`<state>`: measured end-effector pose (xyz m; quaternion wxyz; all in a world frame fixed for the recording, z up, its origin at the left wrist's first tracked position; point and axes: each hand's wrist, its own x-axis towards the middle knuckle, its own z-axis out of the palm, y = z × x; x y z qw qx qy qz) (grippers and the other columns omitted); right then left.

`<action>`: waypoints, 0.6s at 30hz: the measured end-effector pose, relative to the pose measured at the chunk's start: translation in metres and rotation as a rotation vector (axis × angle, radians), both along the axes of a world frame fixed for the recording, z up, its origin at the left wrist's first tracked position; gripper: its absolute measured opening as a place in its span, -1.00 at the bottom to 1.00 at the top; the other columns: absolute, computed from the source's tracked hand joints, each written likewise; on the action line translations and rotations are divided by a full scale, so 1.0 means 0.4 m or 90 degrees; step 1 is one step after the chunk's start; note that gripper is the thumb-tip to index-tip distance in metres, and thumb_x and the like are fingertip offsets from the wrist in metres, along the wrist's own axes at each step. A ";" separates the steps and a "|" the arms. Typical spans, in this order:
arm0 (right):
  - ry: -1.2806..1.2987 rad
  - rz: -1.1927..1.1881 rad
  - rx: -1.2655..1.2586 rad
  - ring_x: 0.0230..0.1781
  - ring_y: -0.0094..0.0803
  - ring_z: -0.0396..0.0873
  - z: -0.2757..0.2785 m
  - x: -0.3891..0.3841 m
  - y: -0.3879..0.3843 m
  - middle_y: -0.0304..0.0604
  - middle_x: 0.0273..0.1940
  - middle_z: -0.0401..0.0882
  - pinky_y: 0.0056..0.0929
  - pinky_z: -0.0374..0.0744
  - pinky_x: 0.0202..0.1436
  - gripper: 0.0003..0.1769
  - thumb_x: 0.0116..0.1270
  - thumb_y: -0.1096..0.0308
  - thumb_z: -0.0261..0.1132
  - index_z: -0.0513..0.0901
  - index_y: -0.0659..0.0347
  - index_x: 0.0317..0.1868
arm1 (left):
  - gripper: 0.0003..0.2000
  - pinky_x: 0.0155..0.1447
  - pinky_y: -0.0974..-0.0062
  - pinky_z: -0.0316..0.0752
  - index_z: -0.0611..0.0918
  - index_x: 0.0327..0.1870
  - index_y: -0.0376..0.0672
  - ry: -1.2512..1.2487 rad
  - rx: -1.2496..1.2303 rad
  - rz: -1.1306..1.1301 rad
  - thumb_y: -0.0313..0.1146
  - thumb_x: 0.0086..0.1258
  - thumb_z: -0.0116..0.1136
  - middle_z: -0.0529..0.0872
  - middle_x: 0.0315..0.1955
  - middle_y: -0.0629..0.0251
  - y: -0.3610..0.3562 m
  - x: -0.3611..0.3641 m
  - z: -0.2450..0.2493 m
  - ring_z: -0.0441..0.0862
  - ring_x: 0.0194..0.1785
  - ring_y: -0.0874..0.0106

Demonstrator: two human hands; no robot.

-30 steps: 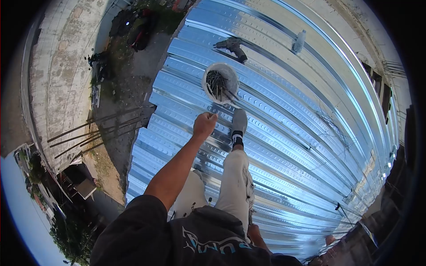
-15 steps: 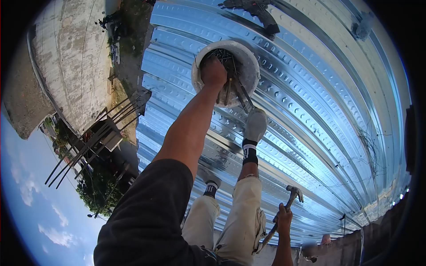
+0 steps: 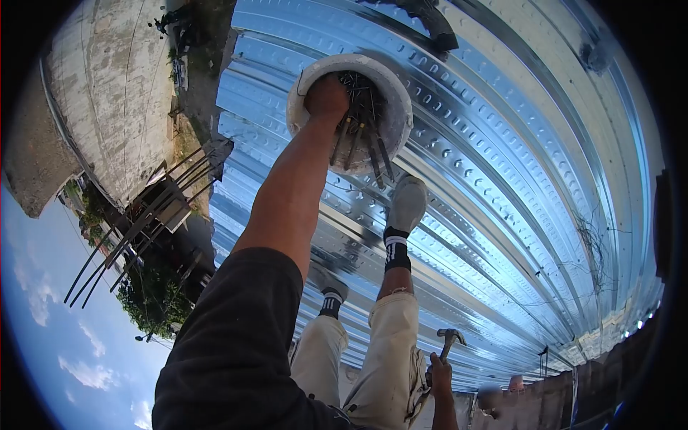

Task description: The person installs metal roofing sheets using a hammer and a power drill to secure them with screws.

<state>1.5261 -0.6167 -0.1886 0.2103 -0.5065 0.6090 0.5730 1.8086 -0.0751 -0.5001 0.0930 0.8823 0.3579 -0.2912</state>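
My left hand (image 3: 327, 99) reaches down inside a whitish, stained bucket (image 3: 396, 107) at its left side; the fingers are hidden. Dark metal pieces that look like nails (image 3: 358, 84) lie in the bucket, beside several long tool handles (image 3: 378, 150) that lean on its near rim. Low on the right, my right hand (image 3: 439, 373) is closed around the handle of a claw hammer (image 3: 450, 340), head up. The hammer is well apart from the bucket, beside my right leg.
I stand on ribbed, shiny metal decking (image 3: 466, 165). A dark power tool (image 3: 433, 25), partly cut off, lies beyond the bucket. Thin wires (image 3: 593, 244) are at right. Past the deck's left edge, rods (image 3: 136, 229) jut out over lower ground.
My left hand has moved up and left within the bucket, and the bucket sits slightly further left in view. My right hand and hammer have shifted down and left.
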 end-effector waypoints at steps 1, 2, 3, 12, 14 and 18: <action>-0.005 -0.019 -0.011 -0.82 -0.62 0.15 -0.002 0.003 -0.004 -0.47 -0.69 0.17 -0.51 0.15 -0.77 -0.70 0.42 0.13 0.26 0.34 -0.01 -0.38 | -0.65 0.22 0.09 0.52 0.59 0.13 -0.14 0.063 -0.019 -0.011 -0.22 0.39 0.04 0.64 0.11 0.03 0.008 0.011 0.011 0.60 0.19 0.05; -0.008 -0.032 -0.010 -0.82 -0.61 0.16 -0.001 0.010 -0.004 -0.46 -0.69 0.17 -0.50 0.17 -0.77 -0.70 0.42 0.13 0.26 0.33 -0.01 -0.38 | -0.65 0.24 0.10 0.51 0.60 0.13 -0.14 0.120 -0.039 -0.025 -0.23 0.39 0.04 0.62 0.14 0.02 0.014 0.030 0.022 0.58 0.22 0.06; -0.023 -0.048 -0.010 -0.81 -0.60 0.16 -0.010 0.018 -0.002 -0.46 -0.69 0.17 -0.49 0.18 -0.76 -0.70 0.42 0.13 0.25 0.33 -0.01 -0.37 | -0.65 0.24 0.10 0.52 0.61 0.12 -0.14 0.078 -0.033 -0.039 -0.23 0.38 0.05 0.63 0.14 0.01 0.022 0.029 -0.001 0.58 0.22 0.07; -0.091 -0.047 0.029 -0.82 -0.58 0.14 -0.033 0.084 0.017 -0.43 -0.70 0.15 -0.45 0.19 -0.78 -0.70 0.43 0.18 0.23 0.28 0.00 -0.37 | -0.67 0.14 0.17 0.55 0.73 -0.16 -0.25 0.078 -0.136 0.060 -0.14 0.39 0.12 0.73 -0.08 -0.03 -0.044 0.016 0.049 0.67 0.06 0.08; -0.075 -0.040 0.035 -0.82 -0.59 0.14 -0.041 0.094 0.018 -0.44 -0.70 0.15 -0.47 0.18 -0.77 -0.69 0.43 0.18 0.25 0.30 0.00 -0.39 | -0.61 0.09 0.17 0.56 0.73 -0.20 -0.26 0.072 -0.168 0.092 -0.05 0.41 0.11 0.73 -0.11 -0.05 -0.053 -0.013 0.023 0.67 0.06 0.08; -0.056 0.035 0.047 -0.80 -0.59 0.19 -0.022 0.134 0.034 -0.43 -0.69 0.20 -0.48 0.22 -0.75 -0.67 0.41 0.18 0.29 0.33 0.03 -0.41 | -0.53 0.05 0.09 0.53 0.73 -0.26 -0.28 0.055 -0.308 0.220 0.04 0.42 0.07 0.72 -0.19 -0.13 -0.077 -0.036 0.101 0.69 -0.07 -0.02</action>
